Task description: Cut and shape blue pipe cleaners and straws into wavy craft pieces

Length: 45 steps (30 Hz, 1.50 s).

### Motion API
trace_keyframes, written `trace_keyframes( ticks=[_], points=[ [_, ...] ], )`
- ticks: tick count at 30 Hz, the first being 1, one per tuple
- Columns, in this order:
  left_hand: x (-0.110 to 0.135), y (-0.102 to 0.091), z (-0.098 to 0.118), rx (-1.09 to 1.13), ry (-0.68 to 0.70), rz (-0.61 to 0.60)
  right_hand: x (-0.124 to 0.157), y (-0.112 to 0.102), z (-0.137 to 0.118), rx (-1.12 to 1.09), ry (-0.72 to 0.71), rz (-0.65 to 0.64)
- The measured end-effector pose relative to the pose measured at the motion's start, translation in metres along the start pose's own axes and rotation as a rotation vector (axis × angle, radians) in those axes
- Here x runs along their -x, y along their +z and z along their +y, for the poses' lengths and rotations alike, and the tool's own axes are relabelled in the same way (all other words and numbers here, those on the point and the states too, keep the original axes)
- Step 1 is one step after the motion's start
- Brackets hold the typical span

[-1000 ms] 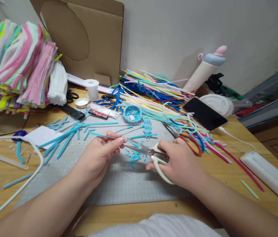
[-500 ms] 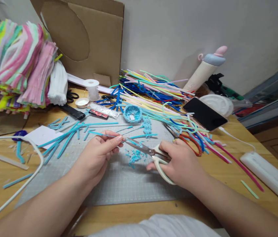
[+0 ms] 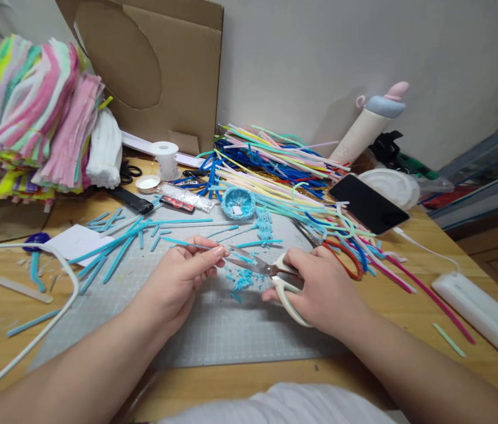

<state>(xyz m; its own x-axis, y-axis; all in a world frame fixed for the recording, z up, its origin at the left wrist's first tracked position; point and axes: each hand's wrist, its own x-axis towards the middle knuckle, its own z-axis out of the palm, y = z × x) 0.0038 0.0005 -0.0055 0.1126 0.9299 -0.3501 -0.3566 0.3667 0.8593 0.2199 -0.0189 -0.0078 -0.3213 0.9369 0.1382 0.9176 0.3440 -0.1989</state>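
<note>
My left hand (image 3: 191, 268) pinches a blue pipe cleaner (image 3: 175, 241) between thumb and fingers; one end sticks out to the left. In my right hand (image 3: 319, 285) is a pair of scissors (image 3: 284, 277) with pale handles, its blades parted and their tips close by my left fingertips. Below the blades, a small pile of blue fluff clippings (image 3: 243, 281) lies on the grey cutting mat (image 3: 231, 338). Behind the hands sit a blue fuzzy bowl shape (image 3: 238, 203) and a wavy light-blue piece (image 3: 264, 225).
Cut blue pipe cleaners (image 3: 118, 259) lie left on the mat. Colourful pipe cleaners (image 3: 275, 171) are heaped at the back, with orange-handled scissors (image 3: 343, 259) in front. A phone (image 3: 368, 203) and white power strip (image 3: 482, 318) stand right. Bundled stems (image 3: 36, 118) are stacked left.
The scissor blades are spread wider than before. My left hand has shifted very slightly right; the rest looks the same.
</note>
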Motion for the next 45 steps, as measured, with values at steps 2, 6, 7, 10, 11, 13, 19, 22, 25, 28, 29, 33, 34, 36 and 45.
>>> trace_keyframes(
  ticks=[2,6,7,10,11,13,19,22,25,28,29,33,34,36,45],
  points=[
    [0.0,-0.001,-0.001,0.001,-0.007,-0.009,0.0,0.001,0.0,-0.009,0.002,0.007],
    [-0.001,-0.001,-0.001,0.009,-0.016,-0.013,0.002,0.001,0.001,-0.034,0.004,-0.006],
    [-0.001,-0.001,-0.001,0.011,-0.018,-0.008,0.002,0.001,0.001,-0.035,0.008,-0.01],
    [-0.001,-0.001,0.0,0.012,-0.017,0.002,0.003,0.002,0.002,-0.027,0.016,-0.014],
    [-0.001,-0.001,0.0,0.011,-0.013,0.002,0.003,0.002,0.003,-0.025,0.012,-0.014],
    [-0.001,-0.002,0.001,0.002,-0.008,-0.001,0.003,0.002,0.004,-0.025,-0.001,-0.008],
    [-0.001,-0.002,0.001,-0.01,0.007,0.006,0.004,0.004,0.004,-0.021,-0.005,0.049],
    [0.0,-0.001,0.001,0.007,0.004,0.022,0.004,0.003,0.004,-0.022,0.003,0.083],
    [0.0,0.0,0.002,-0.013,0.015,0.049,0.002,0.002,0.006,-0.029,0.033,0.123],
    [0.001,0.001,0.002,-0.115,0.063,0.062,0.0,0.001,0.008,-0.045,0.07,0.121],
    [0.001,0.002,0.002,-0.155,0.077,0.059,-0.001,0.001,0.009,-0.052,0.087,0.112],
    [0.004,0.001,0.001,-0.271,0.104,0.024,-0.004,0.001,0.011,-0.121,0.196,0.084],
    [0.004,0.001,0.001,-0.295,0.114,0.026,-0.004,0.0,0.011,-0.144,0.22,0.081],
    [0.005,0.0,0.002,-0.346,0.137,0.043,-0.004,-0.002,0.012,-0.163,0.245,0.077],
    [0.004,0.0,0.006,-0.355,0.209,0.052,-0.005,-0.003,0.009,-0.002,0.011,0.098]
  ],
)
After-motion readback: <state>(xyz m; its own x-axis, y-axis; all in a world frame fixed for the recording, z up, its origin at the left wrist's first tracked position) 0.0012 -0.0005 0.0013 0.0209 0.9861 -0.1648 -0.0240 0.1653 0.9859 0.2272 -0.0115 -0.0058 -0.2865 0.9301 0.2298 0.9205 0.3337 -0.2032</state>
